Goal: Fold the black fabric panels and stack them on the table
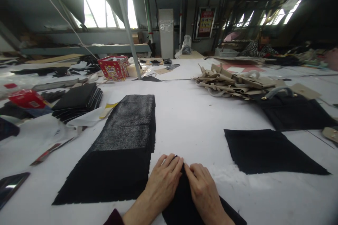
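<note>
Blown-out windows (pixel 95 8) glare beyond my pale counter (pixel 182 119); the upper right is murky, edges stretched and soft.

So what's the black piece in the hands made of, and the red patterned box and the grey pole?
Black piece: probably cloth or thin imitation leather, dull; it bends softly under the left hand and right hand.
Red patterned box: likely printed cardboard, maybe slightly glossy; its sides are thin and flat.
Grey pole: perhaps painted metal, straight and smooth, but plastic is possible.
</note>
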A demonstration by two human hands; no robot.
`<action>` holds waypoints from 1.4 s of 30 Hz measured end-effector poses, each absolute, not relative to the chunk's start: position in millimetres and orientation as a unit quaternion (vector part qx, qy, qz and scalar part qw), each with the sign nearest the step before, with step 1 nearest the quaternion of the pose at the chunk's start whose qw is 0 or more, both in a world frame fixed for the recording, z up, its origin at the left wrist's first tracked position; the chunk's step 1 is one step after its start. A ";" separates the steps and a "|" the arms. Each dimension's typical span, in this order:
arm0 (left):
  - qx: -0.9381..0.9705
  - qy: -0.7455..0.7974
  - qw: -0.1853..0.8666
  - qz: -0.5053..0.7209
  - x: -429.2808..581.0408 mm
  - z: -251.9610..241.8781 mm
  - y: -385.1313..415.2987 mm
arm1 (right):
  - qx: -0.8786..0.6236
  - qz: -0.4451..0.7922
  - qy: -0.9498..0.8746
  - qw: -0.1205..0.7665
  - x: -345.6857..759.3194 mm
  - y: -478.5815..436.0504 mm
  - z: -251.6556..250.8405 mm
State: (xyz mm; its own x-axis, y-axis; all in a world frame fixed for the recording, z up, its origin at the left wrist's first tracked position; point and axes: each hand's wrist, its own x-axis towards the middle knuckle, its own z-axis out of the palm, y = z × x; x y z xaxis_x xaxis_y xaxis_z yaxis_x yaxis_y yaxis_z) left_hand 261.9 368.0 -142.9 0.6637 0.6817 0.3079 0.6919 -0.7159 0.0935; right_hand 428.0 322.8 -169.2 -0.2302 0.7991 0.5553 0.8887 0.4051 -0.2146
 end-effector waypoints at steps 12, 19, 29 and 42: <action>-0.932 -0.342 0.056 -0.105 261.0 -130.9 369.8 | -0.531 -0.081 -0.788 0.303 446.7 310.7 -175.5; -0.945 -0.305 0.099 -0.064 260.8 -128.6 382.4 | -0.535 -0.089 -0.787 0.293 443.5 317.5 -172.9; -0.949 -0.301 0.082 -0.044 266.7 -126.5 371.8 | -0.538 -0.092 -0.783 0.299 458.0 301.9 -171.5; -0.957 -0.271 0.106 -0.018 275.9 -127.2 360.9 | -0.544 -0.059 -0.784 0.294 473.5 277.2 -171.6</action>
